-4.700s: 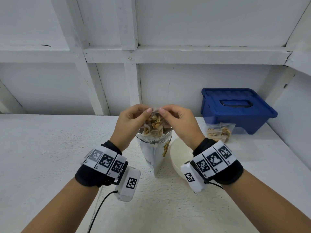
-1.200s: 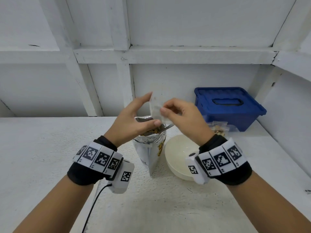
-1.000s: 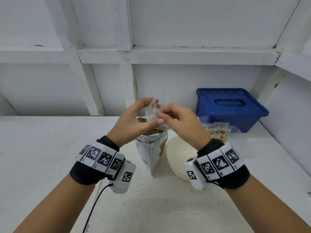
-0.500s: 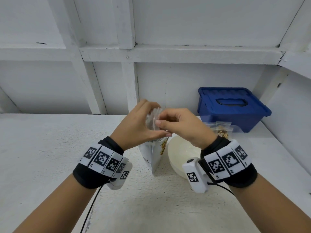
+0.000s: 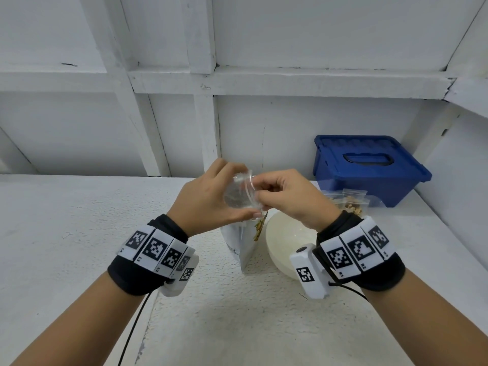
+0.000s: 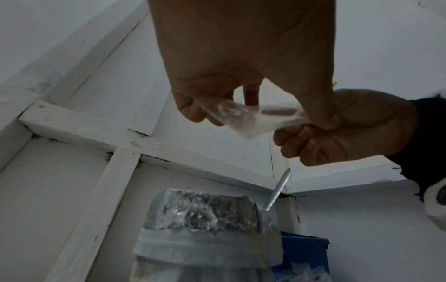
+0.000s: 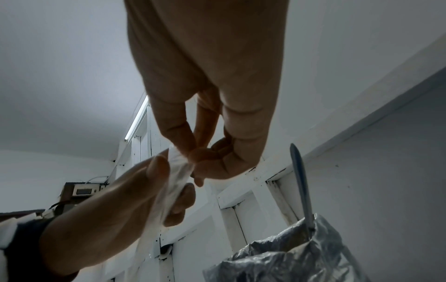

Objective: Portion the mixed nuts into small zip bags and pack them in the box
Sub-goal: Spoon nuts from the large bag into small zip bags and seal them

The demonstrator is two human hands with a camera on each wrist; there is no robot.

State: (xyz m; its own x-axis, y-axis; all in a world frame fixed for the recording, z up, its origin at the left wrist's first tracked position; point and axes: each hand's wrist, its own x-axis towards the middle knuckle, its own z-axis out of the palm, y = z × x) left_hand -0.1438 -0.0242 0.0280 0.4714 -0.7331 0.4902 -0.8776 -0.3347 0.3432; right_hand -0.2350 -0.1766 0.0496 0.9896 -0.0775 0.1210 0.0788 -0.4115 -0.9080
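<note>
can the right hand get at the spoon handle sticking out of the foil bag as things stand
Probably not yet. The spoon handle stands free just below the right hand, nothing covering it, but that hand pinches the empty zip bag together with the left hand and would have to let go first.

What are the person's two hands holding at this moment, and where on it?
A small, clear, empty plastic zip bag: left hand and right hand each pinch its opening edge.

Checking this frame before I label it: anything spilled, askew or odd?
Nothing spilled or damaged. Both hands, left hand and right hand, hold an empty clear zip bag above the open foil nut pouch. Filled bags still lie outside the blue box, whose lid is on.
</note>
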